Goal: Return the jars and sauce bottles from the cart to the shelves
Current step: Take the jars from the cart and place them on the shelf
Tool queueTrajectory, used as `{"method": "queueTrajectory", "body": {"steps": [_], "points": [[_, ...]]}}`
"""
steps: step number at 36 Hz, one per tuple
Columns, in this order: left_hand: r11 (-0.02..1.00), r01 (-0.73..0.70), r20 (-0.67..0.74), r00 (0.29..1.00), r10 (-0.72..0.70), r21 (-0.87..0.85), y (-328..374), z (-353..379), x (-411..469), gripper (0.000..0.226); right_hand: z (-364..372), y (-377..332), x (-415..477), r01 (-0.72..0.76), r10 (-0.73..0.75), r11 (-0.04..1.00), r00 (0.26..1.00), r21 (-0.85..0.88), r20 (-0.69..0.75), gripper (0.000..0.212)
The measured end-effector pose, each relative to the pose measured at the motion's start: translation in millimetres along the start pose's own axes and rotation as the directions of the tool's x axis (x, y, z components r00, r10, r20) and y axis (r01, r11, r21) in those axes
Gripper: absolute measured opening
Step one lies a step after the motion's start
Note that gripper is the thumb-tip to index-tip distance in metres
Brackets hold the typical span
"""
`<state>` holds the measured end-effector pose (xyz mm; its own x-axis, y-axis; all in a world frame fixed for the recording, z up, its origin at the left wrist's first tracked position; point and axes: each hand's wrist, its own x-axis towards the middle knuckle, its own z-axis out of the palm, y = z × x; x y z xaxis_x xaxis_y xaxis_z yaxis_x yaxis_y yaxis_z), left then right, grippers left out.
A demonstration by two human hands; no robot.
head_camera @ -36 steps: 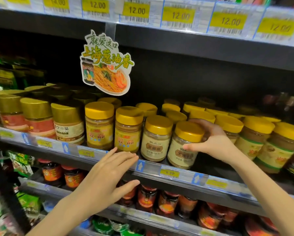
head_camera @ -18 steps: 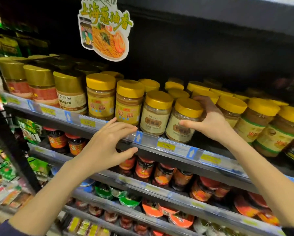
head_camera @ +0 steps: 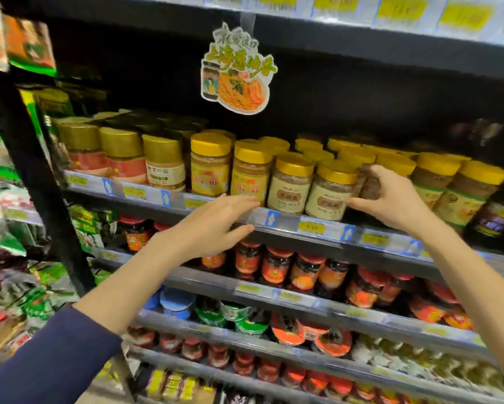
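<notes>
Shelving is the step in hand: the left hand (head_camera: 213, 225) hovers empty with fingers loosely spread just before the price rail (head_camera: 274, 220), while the right hand (head_camera: 396, 205) curls thumb and fingers around a yellow-lidded jar (head_camera: 331, 193) standing at the front edge of the jar shelf (head_camera: 146, 196), second of two matching pale-labelled jars. Next, I'd judge, comes nudging it flush and letting go. Front row, left to right: three gold lids, then about eight yellow.

Open gap (head_camera: 361, 212) between crowded jars (head_camera: 331, 192)
</notes>
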<state>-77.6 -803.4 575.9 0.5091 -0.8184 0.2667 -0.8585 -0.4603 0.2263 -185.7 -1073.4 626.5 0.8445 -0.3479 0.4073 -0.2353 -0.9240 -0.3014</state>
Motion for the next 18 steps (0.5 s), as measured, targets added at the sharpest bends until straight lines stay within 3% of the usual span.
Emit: {"method": "queueTrajectory", "body": {"steps": [4,7,13,18], "points": [[0.998,-0.04,0.048,0.998,0.038,0.041,-18,-13,-41,0.052,10,-28,-44,0.025,-0.026,0.999,0.999,-0.029,-0.046,0.046],[0.997,0.006,0.106,0.994,-0.014,0.076,-39,-20,-79,0.052,32,-59,-78,0.013,-0.012,0.997,1.0,-0.072,0.004,0.052],[0.978,0.167,0.237,0.952,-0.194,0.129,-98,-30,-166,0.052,94,-131,-117,0.099,-0.071,0.99,0.963,-0.097,0.259,0.064],[0.909,0.392,0.25,0.874,-0.417,0.143,-152,-39,-252,0.054,142,-211,-127,0.301,-0.206,0.944,0.857,-0.135,0.473,0.056]]}}
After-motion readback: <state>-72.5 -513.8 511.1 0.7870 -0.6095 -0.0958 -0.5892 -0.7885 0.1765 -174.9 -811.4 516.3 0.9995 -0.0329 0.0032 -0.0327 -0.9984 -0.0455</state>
